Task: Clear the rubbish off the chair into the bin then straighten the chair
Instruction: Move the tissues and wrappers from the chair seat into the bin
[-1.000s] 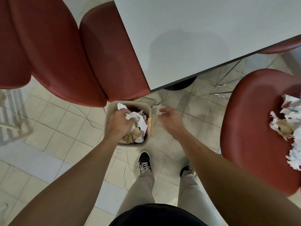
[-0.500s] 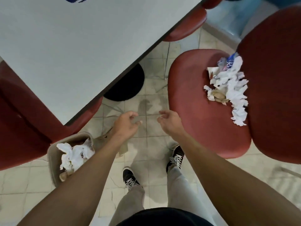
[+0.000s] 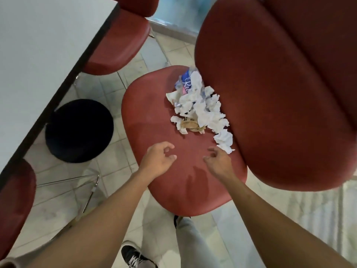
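Red padded chair seat (image 3: 154,132) carries the crumpled white tissue and wrapper rubbish (image 3: 201,107), heaped at 1 o'clock against the backrest (image 3: 280,93), prob. where it was dumped. Left hand (image 3: 157,161) and right hand (image 3: 218,163) hover over the seat's near half w/ fingers loosely curled, each grip empty, likely poised to scoop together. Counts: 2 hands, 1 heap (pieces too tangled to count), incl. 1 blue-printed wrapper (image 3: 186,82). Bin: none in view. White desk (image 3: 38,64) at 10 o'clock.
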`<state>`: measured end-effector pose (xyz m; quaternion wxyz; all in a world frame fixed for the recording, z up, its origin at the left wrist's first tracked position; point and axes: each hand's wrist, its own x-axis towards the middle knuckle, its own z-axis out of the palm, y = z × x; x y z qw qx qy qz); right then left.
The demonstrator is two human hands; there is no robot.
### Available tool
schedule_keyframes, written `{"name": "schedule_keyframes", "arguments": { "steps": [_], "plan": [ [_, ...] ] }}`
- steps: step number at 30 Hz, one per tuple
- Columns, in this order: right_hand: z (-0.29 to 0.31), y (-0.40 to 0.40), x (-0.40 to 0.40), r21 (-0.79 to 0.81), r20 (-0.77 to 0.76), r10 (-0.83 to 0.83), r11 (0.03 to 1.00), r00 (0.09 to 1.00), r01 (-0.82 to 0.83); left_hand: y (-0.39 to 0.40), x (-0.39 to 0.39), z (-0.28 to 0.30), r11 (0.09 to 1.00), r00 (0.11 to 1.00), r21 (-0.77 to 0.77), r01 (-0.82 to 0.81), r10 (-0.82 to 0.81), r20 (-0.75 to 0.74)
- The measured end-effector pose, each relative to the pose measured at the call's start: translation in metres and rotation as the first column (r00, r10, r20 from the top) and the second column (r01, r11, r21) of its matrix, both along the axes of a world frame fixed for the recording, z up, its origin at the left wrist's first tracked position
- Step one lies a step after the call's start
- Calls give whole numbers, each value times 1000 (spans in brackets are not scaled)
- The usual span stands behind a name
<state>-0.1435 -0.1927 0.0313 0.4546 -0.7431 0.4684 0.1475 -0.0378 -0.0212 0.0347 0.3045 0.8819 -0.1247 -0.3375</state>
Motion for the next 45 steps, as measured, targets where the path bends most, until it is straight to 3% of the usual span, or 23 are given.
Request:
{"name": "schedule_keyframes", "arguments": {
  "steps": [7,10,14,17,20,23,26,30,33,39,45],
  "plan": [
    [-58,-79,1,-102,-38,-65,993,997,61,-106,15,-56,971,971,-15,238,-239,-30],
    [-83,-93,-3,-125,-84,1,992,997,-11,-145,14,-82,914,915,-33,404,-403,30],
    [-117,-90,-8,-113,-56,59,991,997,-65,-192,11,-120,733,714,27,680,-670,206],
    [-137,-86,-18,-137,-14,51,989,999,-52,-213,8,-136,532,505,187,826,-845,174],
    [-136,-88,-24,-137,-28,29,990,999,-32,-220,4,-141,430,416,258,865,-903,108],
    [-127,-91,-31,-99,-51,-33,995,998,28,-213,-4,-139,478,470,272,835,-877,99],
    [-113,-94,-37,-111,-45,-53,993,998,48,-196,-11,-132,587,585,271,763,-806,97],
    [-87,-85,-43,-140,30,-91,986,995,95,-168,-17,-112,824,816,120,554,-566,113],
    [-63,-69,-44,-155,69,-81,984,994,91,-144,-21,-81,927,924,28,374,-375,80],
    [-9,-19,-43,-128,162,-80,987,983,102,-72,-38,-23,988,988,-102,119,-108,106],
    [39,58,-51,-104,258,-45,992,965,74,21,-63,33,986,981,-133,-99,119,153]
  ]
}}
